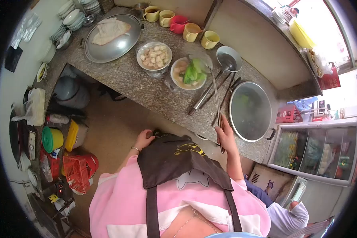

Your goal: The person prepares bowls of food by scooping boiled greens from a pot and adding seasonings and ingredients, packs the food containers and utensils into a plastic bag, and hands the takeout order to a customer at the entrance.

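Lid (119, 49): farthest left of the pot, pale slab on top
Left hand (146, 139): left of the pot, fingers curled at the apron (174, 158); cannot tell whether they pinch it
Chunk bowl (154, 56): between lid and greens bowl
Greens bowl (182, 82): left of the pot
Ladle (217, 99): head over the greens
Right hand (226, 137): closed round the ladle's handle, just left of the pot (250, 113)
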The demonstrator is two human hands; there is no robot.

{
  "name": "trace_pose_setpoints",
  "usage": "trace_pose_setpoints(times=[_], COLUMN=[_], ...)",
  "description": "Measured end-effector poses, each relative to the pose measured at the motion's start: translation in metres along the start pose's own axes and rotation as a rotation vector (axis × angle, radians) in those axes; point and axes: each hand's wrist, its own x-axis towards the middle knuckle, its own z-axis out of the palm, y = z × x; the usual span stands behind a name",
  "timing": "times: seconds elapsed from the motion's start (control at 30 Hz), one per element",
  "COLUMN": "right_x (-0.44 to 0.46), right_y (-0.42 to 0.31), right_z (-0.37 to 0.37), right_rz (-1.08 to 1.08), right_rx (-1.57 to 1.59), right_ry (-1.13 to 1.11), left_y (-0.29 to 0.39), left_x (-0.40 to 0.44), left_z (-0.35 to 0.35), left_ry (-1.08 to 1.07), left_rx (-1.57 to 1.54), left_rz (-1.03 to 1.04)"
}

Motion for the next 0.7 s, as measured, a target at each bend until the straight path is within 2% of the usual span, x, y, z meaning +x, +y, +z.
trace_pose_setpoints(times=[0.07, 0.17, 0.33, 0.4, 0.5, 0.57, 0.63, 0.67, 0.7], right_x=[0.004, 0.008, 0.005, 0.006, 0.021, 0.042, 0.076, 0.096, 0.117], right_y=[-0.005, -0.004, -0.009, -0.014, -0.008, 0.005, 0.038, 0.06, 0.077], right_z=[0.011, 0.01, 0.021, 0.016, 0.003, -0.008, -0.024, -0.034, -0.035], right_rz=[-0.045, -0.009, -0.066, -0.014, -0.069, -0.106, -0.159, -0.104, -0.231], right_rx=[-0.072, -0.038, 0.05, 0.417, 0.546, 0.544, 0.283, 0.188, 0.177], right_ry=[0.071, 0.053, 0.13, 0.134, 0.208, 0.249, 0.427, 0.48, 0.552], left_y=[-0.016, -0.036, -0.027, -0.019, -0.008, -0.011, -0.002, 0.006, 0.015], left_x=[-0.001, 0.0, 0.0, 0.003, 0.013, 0.025, 0.034, 0.038, 0.041], left_z=[-0.004, -0.012, -0.021, -0.026, -0.025, -0.02, -0.02, -0.02, -0.02], left_ry=[-0.028, -0.012, -0.036, -0.053, -0.101, -0.142, -0.125, -0.094, -0.114], left_rx=[-0.043, -0.013, -0.141, -0.17, -0.066, -0.133, -0.115, -0.105, -0.1], left_rz=[-0.002, -0.01, -0.02, -0.034, -0.086, -0.074, -0.066, -0.063, -0.046])
